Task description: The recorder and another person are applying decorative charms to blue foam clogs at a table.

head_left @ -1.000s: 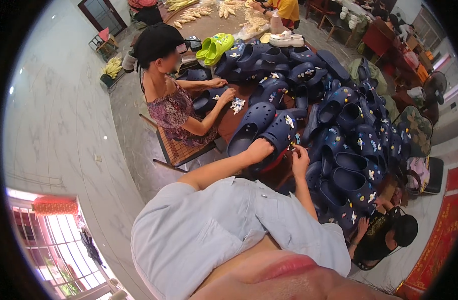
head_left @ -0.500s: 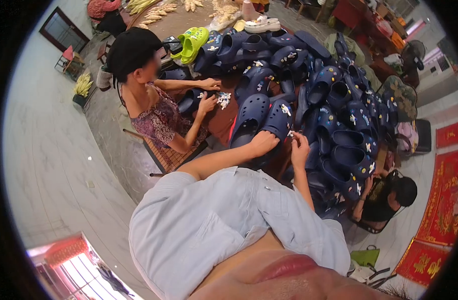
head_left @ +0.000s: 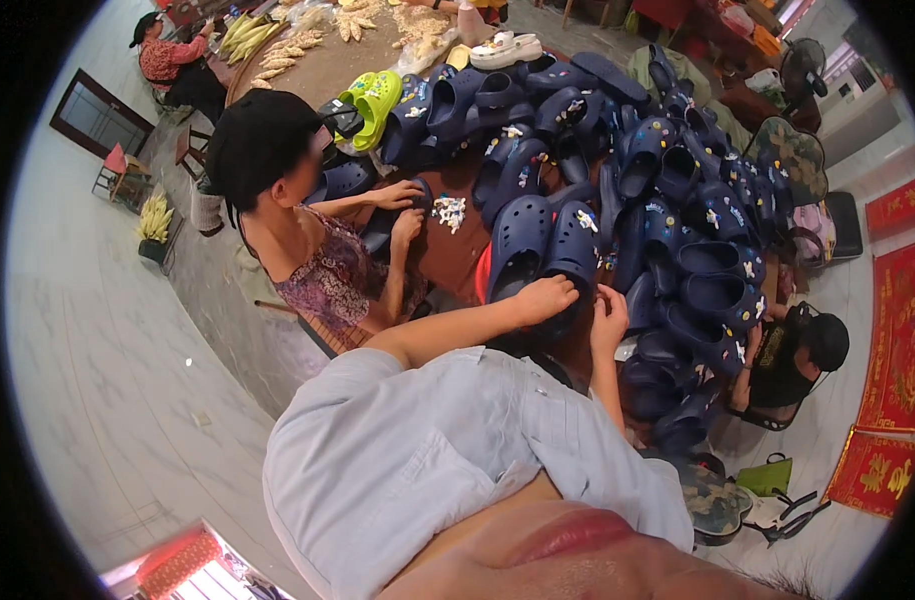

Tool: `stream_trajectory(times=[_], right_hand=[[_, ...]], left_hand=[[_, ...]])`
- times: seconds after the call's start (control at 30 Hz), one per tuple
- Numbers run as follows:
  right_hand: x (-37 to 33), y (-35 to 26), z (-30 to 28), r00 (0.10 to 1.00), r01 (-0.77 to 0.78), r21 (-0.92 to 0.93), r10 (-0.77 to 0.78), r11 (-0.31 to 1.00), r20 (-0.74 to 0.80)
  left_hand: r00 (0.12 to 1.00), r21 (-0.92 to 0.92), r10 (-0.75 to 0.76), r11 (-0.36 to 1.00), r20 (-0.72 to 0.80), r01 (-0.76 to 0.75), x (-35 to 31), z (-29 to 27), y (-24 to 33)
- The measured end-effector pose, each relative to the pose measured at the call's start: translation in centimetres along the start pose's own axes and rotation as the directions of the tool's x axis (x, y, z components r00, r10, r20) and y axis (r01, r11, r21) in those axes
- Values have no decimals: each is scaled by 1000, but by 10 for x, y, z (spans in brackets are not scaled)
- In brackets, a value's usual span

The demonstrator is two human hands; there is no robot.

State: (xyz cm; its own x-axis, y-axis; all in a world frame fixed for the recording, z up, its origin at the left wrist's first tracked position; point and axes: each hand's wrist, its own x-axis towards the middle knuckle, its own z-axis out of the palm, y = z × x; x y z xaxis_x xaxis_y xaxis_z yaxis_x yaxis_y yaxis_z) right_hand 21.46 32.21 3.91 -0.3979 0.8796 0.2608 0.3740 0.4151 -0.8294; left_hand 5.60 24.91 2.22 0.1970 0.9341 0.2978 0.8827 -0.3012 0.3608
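Note:
A pair of navy perforated clogs lies in front of me on the brown table. My left hand (head_left: 547,298) grips the right-hand clog (head_left: 574,245) at its opening, with the fingertips partly hidden inside. Small white charms sit on that clog's toe. Close to its right side, my right hand (head_left: 608,318) has its fingers pinched together; whatever is between them is too small to make out. The left-hand clog (head_left: 521,235) of the pair shows no charms. Beyond it lies a small heap of white and coloured charms (head_left: 448,212).
A large pile of navy clogs (head_left: 712,257) covers the table's right side. Lime green clogs (head_left: 379,105) and a white clog (head_left: 505,50) lie at the back. At my left, a person in a black cap (head_left: 262,140) handles a navy clog; another sits at the right.
My right hand has come nearer the clog's side, and the white charm at its fingertips no longer shows. The co-worker at left has brought both hands together on a clog.

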Motion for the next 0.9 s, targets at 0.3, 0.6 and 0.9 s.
stream_trajectory(times=[0.3,0.6,0.9], right_hand=[[18,-11,9,927,374,-136,-375,917,23],[44,-35,46,640,759,-232,-633,608,435],[42,-13,57,599,800,-263,-705,538,380]], left_hand=[[938,-406,-225,908,-262,104,-12,-47,4],[689,-444,-592,795,-418,414,-57,-78,6],[374,-595,-829,559,-416,577,-69,-60,31]])
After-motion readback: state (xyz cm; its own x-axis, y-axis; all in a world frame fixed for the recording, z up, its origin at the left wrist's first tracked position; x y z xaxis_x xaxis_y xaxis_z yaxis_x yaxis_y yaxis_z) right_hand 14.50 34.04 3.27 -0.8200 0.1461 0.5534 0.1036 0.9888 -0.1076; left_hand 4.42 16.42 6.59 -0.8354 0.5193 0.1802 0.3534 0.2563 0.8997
